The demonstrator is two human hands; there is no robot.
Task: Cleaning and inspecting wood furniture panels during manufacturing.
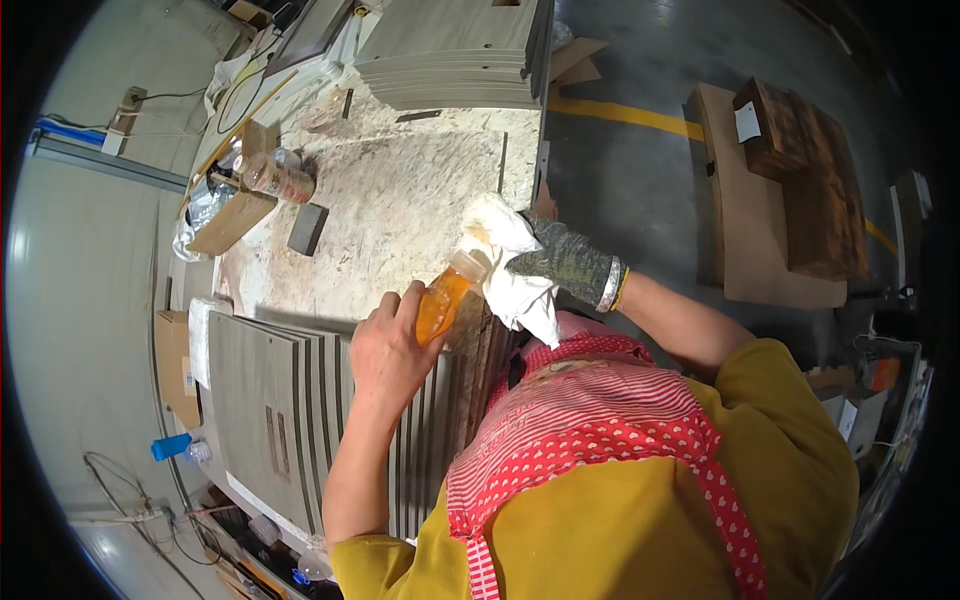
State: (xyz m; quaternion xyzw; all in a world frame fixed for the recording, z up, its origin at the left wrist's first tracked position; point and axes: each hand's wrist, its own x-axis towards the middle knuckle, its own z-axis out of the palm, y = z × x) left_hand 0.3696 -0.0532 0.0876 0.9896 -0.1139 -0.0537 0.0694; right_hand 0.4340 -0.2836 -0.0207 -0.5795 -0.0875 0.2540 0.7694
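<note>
The left hand (385,350) is bare and wrapped around a small orange bottle (440,305), tipping its mouth up toward one o'clock, into a white cloth (505,265). The right hand (560,262), in a dark speckled glove, is closed on that cloth, which bunches around the fingers and hangs down at six o'clock. Both sit just above the near edge of a chipboard bench (400,200), over a fanned stack of grey panels (290,400) at the left hand's seven o'clock.

The likely trouble is overpouring: with the bottle tilted this steeply (its neck is hidden in the cloth), liquid could run through the fabric and drip onto the panels below. The grip on the bottle also looks low, so a slick bottle might twist loose.
</note>
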